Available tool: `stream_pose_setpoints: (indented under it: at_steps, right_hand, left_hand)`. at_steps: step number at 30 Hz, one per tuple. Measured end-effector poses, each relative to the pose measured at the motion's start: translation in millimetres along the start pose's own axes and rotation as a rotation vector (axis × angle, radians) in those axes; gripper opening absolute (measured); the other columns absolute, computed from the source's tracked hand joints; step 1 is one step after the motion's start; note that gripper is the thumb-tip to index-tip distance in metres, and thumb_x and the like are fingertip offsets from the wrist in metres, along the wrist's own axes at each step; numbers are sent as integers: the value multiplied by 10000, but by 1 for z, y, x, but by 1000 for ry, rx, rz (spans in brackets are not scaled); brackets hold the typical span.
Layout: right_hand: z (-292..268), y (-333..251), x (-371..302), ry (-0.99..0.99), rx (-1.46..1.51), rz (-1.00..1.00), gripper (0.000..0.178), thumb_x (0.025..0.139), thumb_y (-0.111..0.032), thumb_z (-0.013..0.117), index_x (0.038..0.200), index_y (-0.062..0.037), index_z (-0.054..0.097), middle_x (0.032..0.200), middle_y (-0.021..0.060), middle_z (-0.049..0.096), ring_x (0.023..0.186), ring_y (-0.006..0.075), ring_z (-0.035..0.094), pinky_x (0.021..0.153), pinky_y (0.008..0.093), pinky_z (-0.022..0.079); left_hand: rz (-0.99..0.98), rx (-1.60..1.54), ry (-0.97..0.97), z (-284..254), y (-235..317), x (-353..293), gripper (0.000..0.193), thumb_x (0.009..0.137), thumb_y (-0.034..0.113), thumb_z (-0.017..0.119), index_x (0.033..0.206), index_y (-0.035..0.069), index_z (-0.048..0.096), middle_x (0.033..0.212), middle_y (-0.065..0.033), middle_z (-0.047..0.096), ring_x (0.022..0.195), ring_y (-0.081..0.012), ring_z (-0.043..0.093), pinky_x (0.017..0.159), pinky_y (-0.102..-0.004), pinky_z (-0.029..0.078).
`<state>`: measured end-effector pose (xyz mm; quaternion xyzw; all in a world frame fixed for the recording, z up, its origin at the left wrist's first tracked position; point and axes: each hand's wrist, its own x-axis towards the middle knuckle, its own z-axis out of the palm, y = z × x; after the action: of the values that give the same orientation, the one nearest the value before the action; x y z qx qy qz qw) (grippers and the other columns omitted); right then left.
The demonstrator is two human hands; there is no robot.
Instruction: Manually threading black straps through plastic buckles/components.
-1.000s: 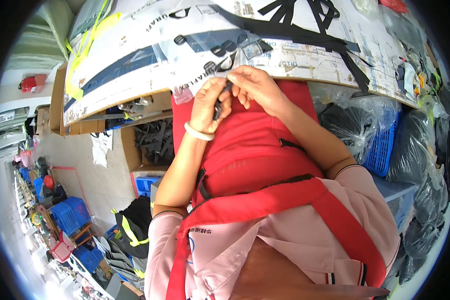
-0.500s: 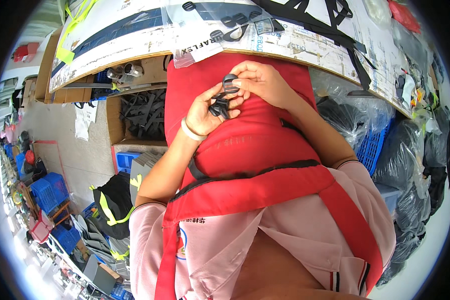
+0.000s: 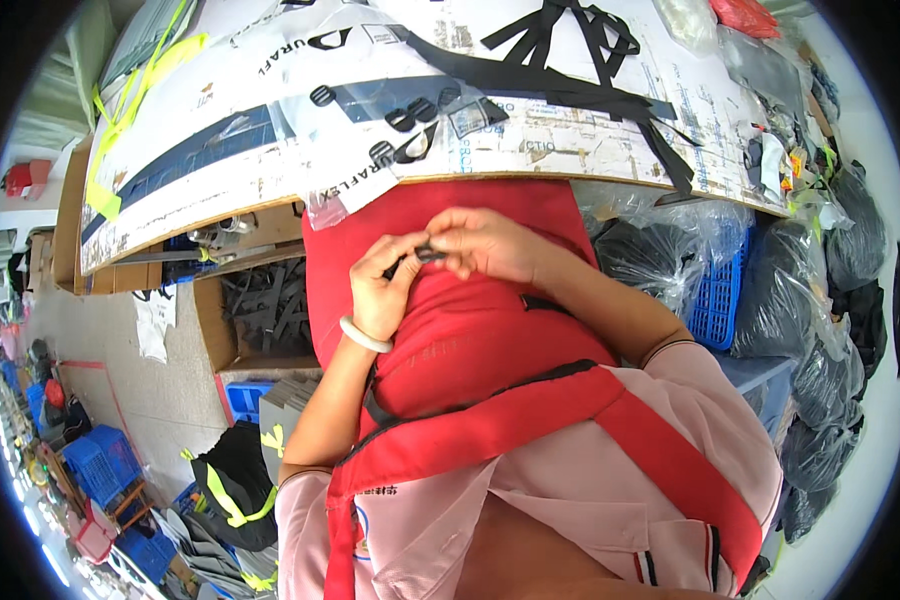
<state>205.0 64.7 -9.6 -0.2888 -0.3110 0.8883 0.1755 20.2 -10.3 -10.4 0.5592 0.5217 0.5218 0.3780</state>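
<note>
Over the red apron (image 3: 440, 320), both hands meet in front of me at a small black plastic buckle (image 3: 430, 253). My left hand (image 3: 378, 290) is closed, with a dark piece (image 3: 392, 268) showing at its fingers, mostly hidden. My right hand (image 3: 488, 245) pinches the buckle between thumb and fingers from the other side. On the worktable just beyond lie a clear plastic bag (image 3: 332, 185) and several loose black buckles, one of them a round-edged slider (image 3: 322, 96).
The white worktable (image 3: 530, 160) has a worn wooden edge and carries black webbing straps (image 3: 560, 90). At the left, below the tabletop, is a cardboard box of black straps (image 3: 270, 310). Blue crates (image 3: 715, 300) and clear bags of black goods (image 3: 790, 310) stand to the right.
My view has shifted, so more of the tabletop shows. The hands have drawn together, and the left hand, palm up before, is now turned over and closed around its pieces.
</note>
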Motion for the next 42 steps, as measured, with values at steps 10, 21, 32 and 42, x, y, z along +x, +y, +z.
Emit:
stream_pose_setpoints:
  at_steps: [10,21,32,42]
  right_hand:
    - [-44,-101,10,838,-1481,-947,249,841,-196,636,1056,-73,639,1116,134,621,1038,337,549,919,400,433]
    - [-42,-73,59,728,-1405,-890,287,825,-189,675,1082,-69,632,1135,118,580,1063,310,530,938,379,423]
    - [-27,-119,73,718,-1793,-949,254,769,-117,657,1019,-76,677,1119,55,607,1062,270,537,967,371,412]
    - [-40,-113,83,677,-1842,-935,193,844,-162,609,1011,-79,661,1085,67,636,1031,262,564,907,365,451]
  left_hand:
    - [-1074,-1411,134,-25,-23,1,213,976,255,518,1019,61,594,995,-74,600,859,-215,588,641,-296,529]
    - [-940,-1398,-120,-25,-28,-5,233,973,243,511,1068,35,555,988,-82,582,878,-211,580,555,-309,513]
    - [-869,-1326,-238,-19,-16,6,209,982,245,496,960,42,540,818,-38,500,746,-160,517,511,-244,463]
    - [-721,-991,-40,-32,-16,7,204,978,203,520,896,24,577,798,-47,558,750,-158,563,495,-246,462]
